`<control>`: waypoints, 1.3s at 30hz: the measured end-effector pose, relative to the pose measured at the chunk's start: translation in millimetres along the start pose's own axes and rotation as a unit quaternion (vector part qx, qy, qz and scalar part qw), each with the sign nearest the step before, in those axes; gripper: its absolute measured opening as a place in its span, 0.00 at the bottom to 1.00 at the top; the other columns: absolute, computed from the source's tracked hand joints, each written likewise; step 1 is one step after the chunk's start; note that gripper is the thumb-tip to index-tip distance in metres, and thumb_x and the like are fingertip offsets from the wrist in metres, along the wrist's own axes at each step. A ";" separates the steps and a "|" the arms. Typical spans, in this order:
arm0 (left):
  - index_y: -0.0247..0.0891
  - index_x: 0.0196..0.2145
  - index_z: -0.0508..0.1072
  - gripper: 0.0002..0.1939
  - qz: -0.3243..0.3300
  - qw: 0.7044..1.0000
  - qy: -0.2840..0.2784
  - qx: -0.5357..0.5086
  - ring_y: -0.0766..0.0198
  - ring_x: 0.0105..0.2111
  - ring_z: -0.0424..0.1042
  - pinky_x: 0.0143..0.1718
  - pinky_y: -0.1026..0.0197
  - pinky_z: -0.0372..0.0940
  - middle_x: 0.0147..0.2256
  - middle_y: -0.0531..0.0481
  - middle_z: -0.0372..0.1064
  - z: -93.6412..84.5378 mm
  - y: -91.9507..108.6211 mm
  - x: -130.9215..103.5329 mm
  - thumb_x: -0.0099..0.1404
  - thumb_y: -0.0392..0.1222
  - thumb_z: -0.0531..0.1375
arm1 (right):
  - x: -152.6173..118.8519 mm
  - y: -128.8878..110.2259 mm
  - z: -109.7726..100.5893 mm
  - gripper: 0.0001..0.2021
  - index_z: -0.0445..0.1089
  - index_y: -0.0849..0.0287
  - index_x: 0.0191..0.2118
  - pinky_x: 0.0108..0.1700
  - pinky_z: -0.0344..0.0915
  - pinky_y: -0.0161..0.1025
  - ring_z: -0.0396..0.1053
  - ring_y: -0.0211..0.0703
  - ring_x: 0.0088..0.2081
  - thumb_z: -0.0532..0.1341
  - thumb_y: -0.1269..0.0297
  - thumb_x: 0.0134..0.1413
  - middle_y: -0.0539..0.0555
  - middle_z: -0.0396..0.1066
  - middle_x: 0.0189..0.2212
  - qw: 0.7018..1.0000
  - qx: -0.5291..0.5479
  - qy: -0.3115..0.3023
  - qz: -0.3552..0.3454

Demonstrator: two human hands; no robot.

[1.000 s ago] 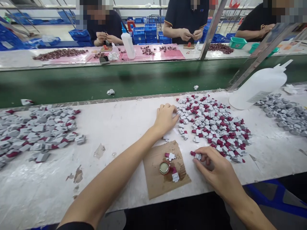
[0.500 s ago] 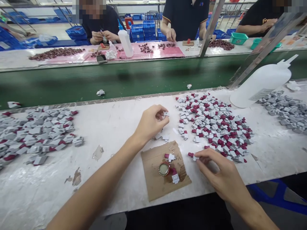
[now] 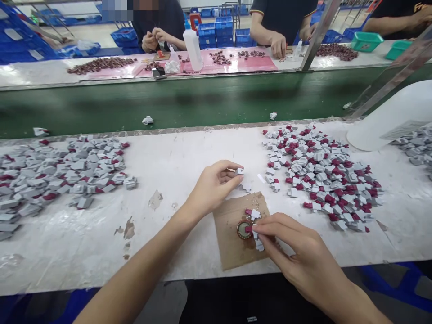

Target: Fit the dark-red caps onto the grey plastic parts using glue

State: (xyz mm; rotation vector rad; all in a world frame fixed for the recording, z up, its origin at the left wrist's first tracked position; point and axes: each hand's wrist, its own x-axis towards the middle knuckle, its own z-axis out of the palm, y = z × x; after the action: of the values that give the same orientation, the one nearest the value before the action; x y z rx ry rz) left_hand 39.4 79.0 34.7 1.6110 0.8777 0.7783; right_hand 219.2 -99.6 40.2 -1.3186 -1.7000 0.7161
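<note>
My left hand (image 3: pixel 216 184) pinches a small grey part (image 3: pixel 239 171) just beyond the brown cardboard piece (image 3: pixel 232 256). Between the thumb and fingers of my right hand (image 3: pixel 297 252) is a white and maroon piece (image 3: pixel 249 229), its maroon end over the round bottle cap (image 3: pixel 242 230) on the cardboard. Another maroon and white piece (image 3: pixel 255 214) lies on the cardboard behind the cap. A further white piece (image 3: pixel 259 245) is partly hidden by my right fingers. A loose grey part (image 3: pixel 247 186) rests on the table near my left fingertips.
A large pile of grey and maroon pieces (image 3: pixel 324 171) spreads to the right, another pile (image 3: pixel 67 171) to the left. A big white bottle (image 3: pixel 388 117) leans at the right. Beyond the green channel (image 3: pixel 168 103), several people work at a table (image 3: pixel 40 81).
My right hand has brought its piece from beside the cardboard to over the cap. My left hand has moved nearer the cardboard with its grey part. The camera view has shifted.
</note>
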 end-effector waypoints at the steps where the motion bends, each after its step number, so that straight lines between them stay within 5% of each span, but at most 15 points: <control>1: 0.40 0.48 0.82 0.12 -0.003 1.000 -0.006 -0.002 0.54 0.44 0.84 0.50 0.49 0.80 0.43 0.45 0.84 0.8 -0.1 -1.6 0.68 0.43 0.70 | 1.2 0.1 0.4 0.13 0.79 0.52 0.52 0.44 0.81 0.42 0.83 0.48 0.46 0.61 0.74 0.75 0.56 0.82 0.46 1.000 -0.005 -0.004 -0.001; 9: 0.41 0.47 0.82 0.10 -0.010 0.999 -0.025 -0.042 0.54 0.43 0.84 0.51 0.49 0.81 0.42 0.46 0.84 4.9 9.9 -9.1 0.68 0.41 0.70 | 4.9 -6.4 -3.8 0.11 0.81 0.51 0.50 0.42 0.81 0.41 0.83 0.48 0.44 0.62 0.73 0.75 0.56 0.84 0.44 1.000 -0.003 0.000 -0.004; 14: 0.41 0.47 0.84 0.10 -0.011 0.996 -0.033 -0.079 0.54 0.44 0.84 0.53 0.49 0.81 0.43 0.46 0.85 7.9 23.6 -13.3 0.68 0.41 0.72 | 14.6 0.4 -22.3 0.06 0.86 0.46 0.48 0.50 0.83 0.46 0.85 0.51 0.48 0.71 0.64 0.71 0.53 0.87 0.45 0.986 0.076 0.130 0.076; 18: 0.43 0.49 0.84 0.10 -0.029 0.989 -0.064 -0.133 0.53 0.42 0.85 0.47 0.49 0.82 0.41 0.47 0.85 18.0 33.8 -18.7 0.71 0.43 0.71 | 32.6 13.5 -29.6 0.06 0.86 0.47 0.46 0.58 0.84 0.55 0.87 0.54 0.51 0.76 0.57 0.65 0.52 0.88 0.45 0.931 0.259 0.221 0.133; 22: 0.40 0.49 0.83 0.11 -0.040 0.978 -0.076 -0.190 0.53 0.41 0.85 0.43 0.52 0.81 0.43 0.45 0.86 29.8 37.8 -21.0 0.70 0.43 0.72 | 44.8 18.0 -27.7 0.04 0.86 0.47 0.42 0.64 0.80 0.64 0.87 0.55 0.53 0.77 0.58 0.63 0.51 0.89 0.44 0.901 0.359 0.209 0.128; 27: 0.37 0.47 0.83 0.11 -0.032 0.969 -0.081 -0.231 0.54 0.44 0.86 0.52 0.50 0.80 0.44 0.43 0.86 36.1 37.5 -19.9 0.69 0.41 0.73 | 46.2 16.3 -26.2 0.06 0.88 0.49 0.42 0.61 0.83 0.59 0.87 0.52 0.50 0.79 0.59 0.59 0.51 0.89 0.43 0.886 0.388 0.204 0.148; 35: 0.36 0.48 0.82 0.13 -0.054 0.969 -0.085 -0.227 0.55 0.42 0.86 0.42 0.57 0.79 0.46 0.41 0.87 36.6 34.9 -20.0 0.69 0.43 0.74 | 47.3 18.6 -23.3 0.12 0.89 0.50 0.40 0.57 0.84 0.52 0.86 0.51 0.46 0.83 0.54 0.52 0.54 0.89 0.41 0.885 0.369 0.225 0.171; 39: 0.36 0.48 0.83 0.11 -0.050 0.970 -0.086 -0.221 0.54 0.44 0.86 0.46 0.55 0.79 0.45 0.43 0.87 36.9 32.0 -19.4 0.69 0.42 0.73 | 46.6 21.0 -22.8 0.13 0.89 0.49 0.40 0.55 0.84 0.48 0.85 0.50 0.45 0.83 0.51 0.51 0.53 0.88 0.40 0.899 0.329 0.228 0.176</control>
State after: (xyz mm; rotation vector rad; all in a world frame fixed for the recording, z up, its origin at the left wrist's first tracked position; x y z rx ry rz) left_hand 65.3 39.8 58.0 1.2091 0.6023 0.6939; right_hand 245.1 -50.3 46.3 -1.1755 -0.7417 0.9863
